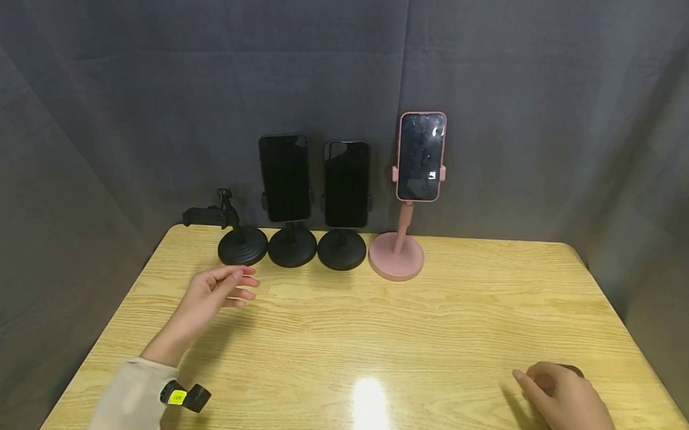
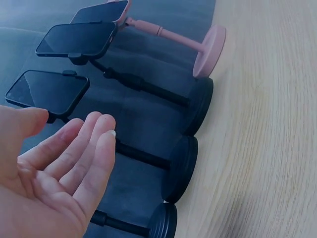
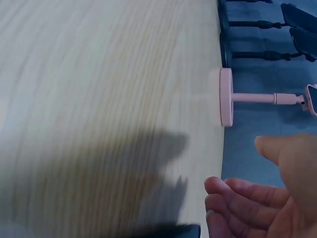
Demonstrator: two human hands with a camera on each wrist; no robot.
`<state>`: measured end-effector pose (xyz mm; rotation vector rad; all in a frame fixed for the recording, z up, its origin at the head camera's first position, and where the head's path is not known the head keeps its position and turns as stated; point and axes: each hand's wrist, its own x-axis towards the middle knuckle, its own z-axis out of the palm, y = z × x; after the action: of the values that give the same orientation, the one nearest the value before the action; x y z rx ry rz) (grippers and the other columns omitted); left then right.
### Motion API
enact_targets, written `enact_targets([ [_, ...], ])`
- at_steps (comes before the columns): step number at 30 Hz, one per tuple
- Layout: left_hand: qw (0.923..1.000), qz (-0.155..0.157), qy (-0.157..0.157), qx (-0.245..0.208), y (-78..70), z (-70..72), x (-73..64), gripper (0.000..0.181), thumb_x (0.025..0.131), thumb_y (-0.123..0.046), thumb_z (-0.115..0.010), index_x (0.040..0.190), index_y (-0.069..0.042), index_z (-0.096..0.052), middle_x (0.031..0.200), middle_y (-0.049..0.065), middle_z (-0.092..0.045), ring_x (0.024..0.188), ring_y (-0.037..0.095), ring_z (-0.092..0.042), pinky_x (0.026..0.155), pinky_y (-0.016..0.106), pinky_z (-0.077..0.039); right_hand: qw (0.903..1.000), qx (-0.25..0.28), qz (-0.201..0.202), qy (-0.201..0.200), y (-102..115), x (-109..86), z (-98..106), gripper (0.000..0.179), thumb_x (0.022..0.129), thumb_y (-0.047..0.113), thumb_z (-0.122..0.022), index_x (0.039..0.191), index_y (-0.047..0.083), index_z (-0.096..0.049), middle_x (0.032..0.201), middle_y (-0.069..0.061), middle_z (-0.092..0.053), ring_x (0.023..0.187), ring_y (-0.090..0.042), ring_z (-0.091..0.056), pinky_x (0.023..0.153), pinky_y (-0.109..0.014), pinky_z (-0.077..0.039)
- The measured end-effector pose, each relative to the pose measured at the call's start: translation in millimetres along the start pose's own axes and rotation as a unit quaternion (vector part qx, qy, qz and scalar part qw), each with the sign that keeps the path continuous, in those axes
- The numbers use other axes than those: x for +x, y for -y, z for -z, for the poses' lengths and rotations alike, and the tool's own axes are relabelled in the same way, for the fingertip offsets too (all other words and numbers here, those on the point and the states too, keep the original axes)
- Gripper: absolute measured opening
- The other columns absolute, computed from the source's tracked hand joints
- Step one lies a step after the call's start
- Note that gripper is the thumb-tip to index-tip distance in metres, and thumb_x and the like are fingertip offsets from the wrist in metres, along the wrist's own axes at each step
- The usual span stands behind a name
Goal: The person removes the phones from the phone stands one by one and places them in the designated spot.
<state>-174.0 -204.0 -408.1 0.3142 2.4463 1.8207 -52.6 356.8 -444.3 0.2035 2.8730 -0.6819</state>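
Observation:
My left hand (image 1: 212, 294) hovers over the table in front of the black phone stand (image 1: 243, 245) at the far left, whose holder carries no phone. Its fingers are loosely bent, and nothing lies between them and the thumb in the left wrist view. At the front right, my right hand (image 1: 571, 403) hangs over a dark flat thing (image 1: 571, 369), mostly hidden behind it. In the right wrist view a dark edge (image 3: 185, 231) shows below the relaxed fingers (image 3: 247, 208), apart from them.
Two more black stands hold upright black phones (image 1: 286, 178) (image 1: 346, 183) in the row along the table's back edge. Right of them a taller pink stand (image 1: 397, 258) carries a pink-framed phone (image 1: 420, 155). A grey curtain (image 1: 212, 77) hangs behind the wooden table (image 1: 431, 332).

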Motion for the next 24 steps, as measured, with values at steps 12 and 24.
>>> enact_targets([
  [12, 0.9997, -0.008, 0.009, -0.019, -4.0, -11.7, -1.3, 0.043, 0.109, -0.027, -0.047, 0.131, 0.009, -0.058, 0.116, 0.020, -0.073, 0.089, 0.010, -0.075, 0.080, 0.024, -0.061, 0.9987, 0.045, 0.018, -0.015, 32.2, 3.4, -19.7, 0.046, 0.100, 0.048, -0.061, 0.107, 0.004, -0.072, 0.104, -0.012, -0.076, 0.082, -0.022, -0.074, 0.068, -0.042, -0.061],
  [24, 0.9993, 0.000, 0.001, -0.038, -6.4, -18.8, 1.7, 0.044, 0.109, -0.029, -0.047, 0.132, 0.007, -0.058, 0.119, 0.022, -0.071, 0.090, 0.005, -0.074, 0.082, 0.023, -0.061, 0.9911, 0.101, 0.079, -0.036, 71.2, 14.4, -43.0, 0.031, 0.098, 0.034, -0.068, 0.103, 0.004, -0.072, 0.098, -0.009, -0.076, 0.073, -0.011, -0.070, 0.064, -0.030, -0.060],
])
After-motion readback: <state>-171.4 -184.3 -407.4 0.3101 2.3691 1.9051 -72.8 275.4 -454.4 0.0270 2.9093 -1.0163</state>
